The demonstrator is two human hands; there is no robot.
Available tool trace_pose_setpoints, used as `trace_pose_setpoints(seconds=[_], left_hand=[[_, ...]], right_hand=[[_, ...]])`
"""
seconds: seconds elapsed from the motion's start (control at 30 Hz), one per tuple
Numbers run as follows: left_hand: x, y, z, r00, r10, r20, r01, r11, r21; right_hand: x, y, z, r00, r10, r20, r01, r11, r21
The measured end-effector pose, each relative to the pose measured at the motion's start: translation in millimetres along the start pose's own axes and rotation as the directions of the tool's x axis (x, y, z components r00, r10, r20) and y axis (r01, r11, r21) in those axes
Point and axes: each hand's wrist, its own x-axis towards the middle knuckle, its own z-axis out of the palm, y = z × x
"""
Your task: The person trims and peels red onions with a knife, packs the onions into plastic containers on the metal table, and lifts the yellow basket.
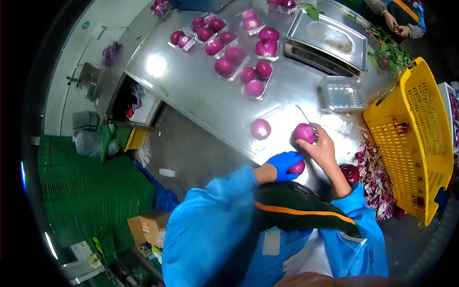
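Observation:
My left hand (pixel 284 165), in a blue glove, is closed around a red onion (pixel 297 167) near the table's front edge. Bare, my right hand (pixel 320 146) grips another red onion (pixel 304 134) just above and to the right, thumb and fingers on its sides. To the left of that one, a peeled onion (pixel 260 129) rests at a clear plastic tray on the metal table (pixel 191 98). A darker onion (pixel 350 174) sits beside my right forearm.
Several clear trays of onions (pixel 234 55) stand farther back. A metal scale (pixel 330 40), empty clear trays (pixel 343 93) and a yellow basket (pixel 416 143) are at the right, with onion skins (pixel 377 179) beside the basket. A co-worker's hands (pixel 397 26) show at top right.

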Motion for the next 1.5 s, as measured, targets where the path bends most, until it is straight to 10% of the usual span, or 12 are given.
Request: trace_pose_setpoints(seconds=[0.17, 0.3, 0.4, 0.6, 0.7, 0.77, 1.0, 1.03, 1.07, 1.23, 1.37, 1.5], left_hand=[[-5, 6, -19, 0.999, 0.045, 0.015, -0.047, 0.994, 0.101], [-23, -50, -49, 0.889, 0.082, -0.450, 0.131, 0.897, 0.421], [-33, -52, -99, 0.687, -0.202, -0.698, 0.400, 0.907, 0.131], [-31, -153, -80, 0.792, -0.365, -0.489, 0.304, 0.931, -0.203], [-24, -133, -90, 0.822, -0.414, -0.391, 0.325, 0.905, -0.275], [-16, -111, -107, 0.939, -0.022, -0.344, 0.117, 0.960, 0.256], [-6, -62, -130, 0.908, 0.106, -0.406, -0.062, 0.991, 0.119], [4, -77, -134, 0.865, -0.208, -0.457, -0.026, 0.890, -0.455], [16, -96, -141, 0.815, -0.507, -0.281, 0.000, 0.484, -0.875], [107, -33, -201, 0.983, -0.075, -0.170, -0.105, 0.531, -0.841], [225, -81, -252, 0.931, -0.219, -0.292, -0.084, 0.650, -0.755], [333, -99, -281, 0.921, -0.326, -0.214, 0.003, 0.555, -0.832]], right_hand=[[40, -21, 37, 0.978, -0.205, 0.039, 0.206, 0.917, -0.341], [38, -21, 38, 0.964, -0.263, 0.038, 0.261, 0.915, -0.308], [38, -3, 47, 0.975, -0.209, 0.079, 0.222, 0.942, -0.251], [34, -5, 51, 0.998, -0.026, -0.061, 0.020, 0.996, -0.088], [36, 22, 70, 0.984, 0.082, 0.157, -0.109, 0.979, 0.171], [36, 23, 64, 0.948, 0.179, 0.264, -0.254, 0.925, 0.282], [36, 10, 19, 0.963, 0.231, 0.137, -0.269, 0.842, 0.467], [34, 19, 25, 0.981, 0.192, 0.035, -0.187, 0.871, 0.454], [29, 31, 28, 0.984, 0.162, -0.079, -0.114, 0.899, 0.423], [-28, 35, -29, 0.941, 0.196, -0.274, -0.068, 0.907, 0.416], [-78, 56, -53, 0.817, 0.319, -0.480, -0.086, 0.891, 0.445], [-129, 61, -79, 0.804, 0.493, -0.331, -0.378, 0.855, 0.356]])
